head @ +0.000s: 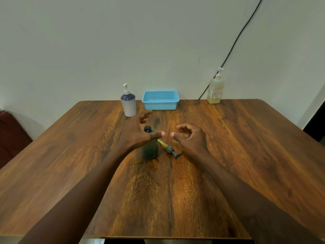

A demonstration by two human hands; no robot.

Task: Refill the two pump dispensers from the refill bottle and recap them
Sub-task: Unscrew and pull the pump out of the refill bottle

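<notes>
Both empty hands flank the uncapped dark dispenser [150, 147].

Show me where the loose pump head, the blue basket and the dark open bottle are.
loose pump head [170, 149], head view, on its grey collar.
blue basket [161, 104], head view, on its front wall.
dark open bottle [150, 150], head view, on its lower body.

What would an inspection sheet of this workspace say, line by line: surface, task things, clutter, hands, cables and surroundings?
Surface: wooden table, no spill visible.
Job's things: dark bottle upright at centre, neck open; its grey pump head lies on the table beside it. White pump bottle capped, at the back. Yellowish pump bottle capped, far right at the back.
Clutter: blue basket, seems empty.
Grippers: left hand open, over the dark bottle; right hand loosely curled, holding nothing.
Cables: black cable running down the wall.
Surroundings: pale wall; dark red seat at left.
</notes>
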